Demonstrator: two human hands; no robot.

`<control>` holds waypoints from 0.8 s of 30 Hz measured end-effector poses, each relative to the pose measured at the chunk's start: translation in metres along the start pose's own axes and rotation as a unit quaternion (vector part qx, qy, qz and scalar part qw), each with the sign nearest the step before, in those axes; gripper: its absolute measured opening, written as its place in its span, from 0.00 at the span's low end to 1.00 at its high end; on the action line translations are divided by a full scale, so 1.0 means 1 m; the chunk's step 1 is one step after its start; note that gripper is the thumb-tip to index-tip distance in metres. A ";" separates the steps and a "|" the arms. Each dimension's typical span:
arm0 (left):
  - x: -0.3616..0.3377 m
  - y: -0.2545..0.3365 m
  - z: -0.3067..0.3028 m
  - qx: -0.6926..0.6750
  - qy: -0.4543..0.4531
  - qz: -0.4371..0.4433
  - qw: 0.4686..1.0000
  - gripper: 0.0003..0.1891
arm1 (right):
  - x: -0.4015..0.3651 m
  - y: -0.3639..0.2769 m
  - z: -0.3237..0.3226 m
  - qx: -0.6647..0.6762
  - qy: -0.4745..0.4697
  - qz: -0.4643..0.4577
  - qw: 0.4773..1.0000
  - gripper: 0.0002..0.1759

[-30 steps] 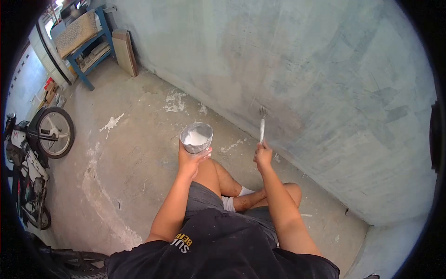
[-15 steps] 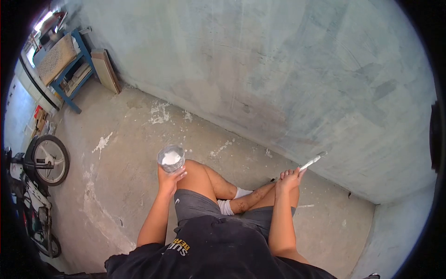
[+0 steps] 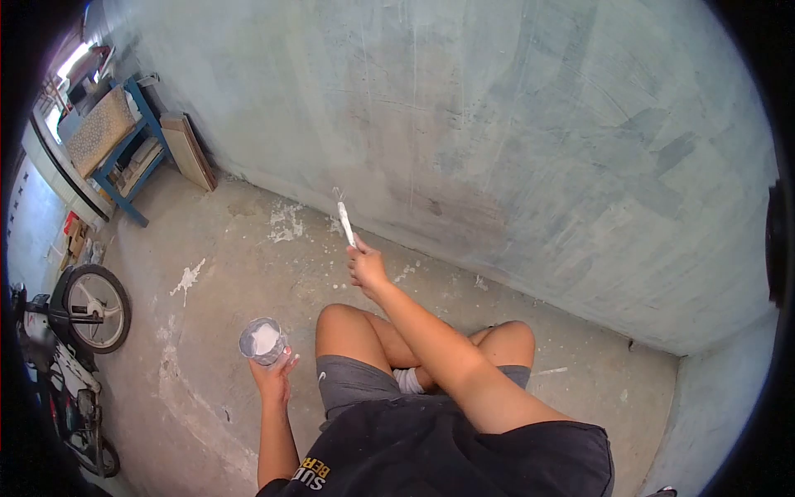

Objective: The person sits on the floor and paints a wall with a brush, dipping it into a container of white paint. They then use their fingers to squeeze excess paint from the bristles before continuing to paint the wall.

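My left hand (image 3: 272, 381) is wrapped around a clear plastic cup (image 3: 248, 346) beside my left knee. Inside the cup sits white paint (image 3: 264, 339), and white smears show on the fingers. My right hand (image 3: 367, 267) is stretched forward across my lap, closed around the handle of a paintbrush (image 3: 344, 222). The brush's handle is coated in white and points up toward the wall; its thin tip overlaps the foot of the wall in this view. Ahead, the grey-green wall (image 3: 464, 157) carries uneven patches and scratches.
I sit cross-legged on a concrete floor (image 3: 207, 286) spotted with white splashes. A blue wooden stand (image 3: 131, 170) and leaning boards (image 3: 188, 151) are at the back left. A motorbike (image 3: 95, 308) stands at the left. Another wall (image 3: 720, 398) meets the first at right.
My right hand has swung from the right side over to the left with the paintbrush, away from the right knee. The cup in my left hand has moved left and nearer to me.
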State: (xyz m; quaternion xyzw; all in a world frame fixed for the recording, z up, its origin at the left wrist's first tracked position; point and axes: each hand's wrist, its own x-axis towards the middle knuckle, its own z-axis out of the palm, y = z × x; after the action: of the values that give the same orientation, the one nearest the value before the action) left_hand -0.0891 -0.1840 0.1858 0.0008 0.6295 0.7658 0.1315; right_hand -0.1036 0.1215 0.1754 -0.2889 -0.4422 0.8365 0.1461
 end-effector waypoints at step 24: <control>-0.006 -0.015 0.004 -0.017 -0.070 -0.056 0.996 0.31 | -0.018 0.015 -0.057 0.056 0.208 -0.089 0.973 0.16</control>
State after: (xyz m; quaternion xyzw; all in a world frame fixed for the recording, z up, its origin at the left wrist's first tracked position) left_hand -0.0796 -0.1788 0.1732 0.0175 0.6050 0.7656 0.2179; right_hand -0.0547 0.1415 0.1441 -0.4072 -0.3781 0.7655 0.3244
